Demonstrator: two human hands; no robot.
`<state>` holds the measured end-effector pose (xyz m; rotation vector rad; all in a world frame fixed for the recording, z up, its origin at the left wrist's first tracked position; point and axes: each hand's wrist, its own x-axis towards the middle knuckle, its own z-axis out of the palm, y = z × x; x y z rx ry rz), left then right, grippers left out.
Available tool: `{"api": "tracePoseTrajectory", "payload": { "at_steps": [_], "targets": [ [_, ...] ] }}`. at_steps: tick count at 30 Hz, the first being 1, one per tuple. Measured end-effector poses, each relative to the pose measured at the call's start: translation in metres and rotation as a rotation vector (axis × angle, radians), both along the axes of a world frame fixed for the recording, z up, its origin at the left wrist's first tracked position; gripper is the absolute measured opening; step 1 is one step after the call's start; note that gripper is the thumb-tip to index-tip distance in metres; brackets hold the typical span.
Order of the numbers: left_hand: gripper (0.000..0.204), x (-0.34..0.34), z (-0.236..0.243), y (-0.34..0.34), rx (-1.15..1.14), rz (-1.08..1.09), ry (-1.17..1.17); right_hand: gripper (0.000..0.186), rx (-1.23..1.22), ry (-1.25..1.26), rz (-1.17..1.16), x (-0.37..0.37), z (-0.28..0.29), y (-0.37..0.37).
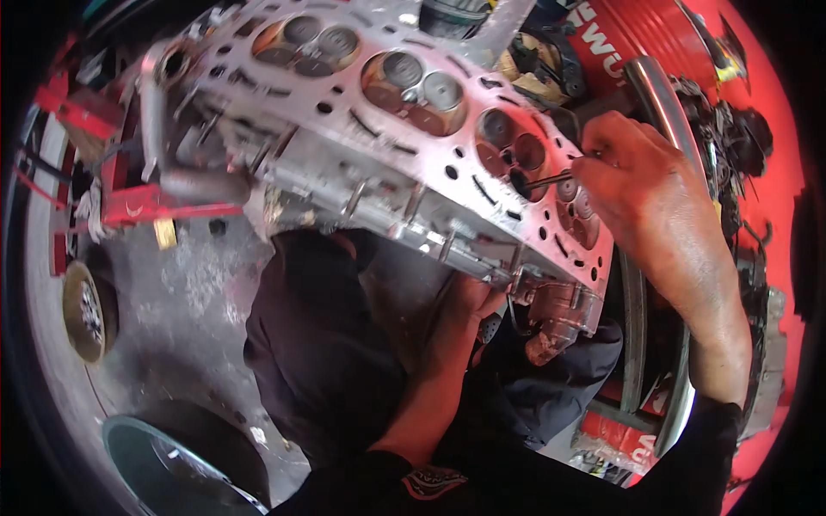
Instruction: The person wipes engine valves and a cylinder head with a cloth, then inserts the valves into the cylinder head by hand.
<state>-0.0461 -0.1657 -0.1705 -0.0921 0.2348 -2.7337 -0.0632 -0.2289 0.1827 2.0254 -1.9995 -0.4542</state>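
Observation:
A metal engine cylinder head (404,150) lies slantwise across the view, its flat face with several combustion chambers and round valves turned up. My right hand (641,176) is closed over its right end, pinching a thin dark rod-shaped tool (551,180). The tool's dark round tip sits at the third chamber's lower edge; whether it touches the metal I cannot tell. Under the near edge, my left hand (473,297) is against the head's underside, with its fingers mostly hidden. Close to that hand, a rusty housing (564,311) projects from the head's near right corner.
A red metal frame (163,205) and a grey pipe elbow (202,182) stand at left. On the floor are a dark tub (129,456) and a round pan (86,311). A red drum (641,39) and a shiny metal tube (661,107) are at right.

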Motion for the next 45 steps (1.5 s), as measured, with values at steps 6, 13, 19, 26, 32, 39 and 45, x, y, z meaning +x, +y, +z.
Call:
{"api": "tracePoseTrajectory", "payload": {
  "at_steps": [6, 13, 19, 26, 32, 39, 45],
  "targets": [
    [0.041, 0.002, 0.026, -0.013, 0.038, -0.036, 0.091, 0.024, 0.059, -0.140, -0.081, -0.001, 0.001, 0.002],
    [0.032, 0.004, 0.020, -0.011, 0.078, -0.028, 0.150, 0.012, 0.003, -0.118, -0.062, 0.005, 0.000, -0.010],
    [0.044, 0.008, 0.032, -0.014, -0.053, -0.017, 0.043, 0.019, 0.106, -0.042, -0.036, 0.001, 0.003, -0.009],
    [0.043, 0.026, 0.028, -0.020, 0.130, -0.120, 0.105, 0.018, -0.037, -0.136, -0.066, -0.012, 0.008, -0.005],
    [0.044, 0.040, -0.014, -0.022, 0.261, -0.285, -0.017, 0.022, -0.200, -0.317, -0.098, -0.012, -0.005, 0.000],
    [0.045, 0.050, -0.032, -0.028, 0.184, -0.320, -0.080, 0.030, -0.437, -0.419, -0.028, -0.034, -0.037, 0.005],
    [0.046, 0.044, -0.032, -0.023, 0.175, -0.338, -0.064, 0.028, -0.392, -0.357, 0.013, -0.033, -0.030, 0.003]
  ]
}}
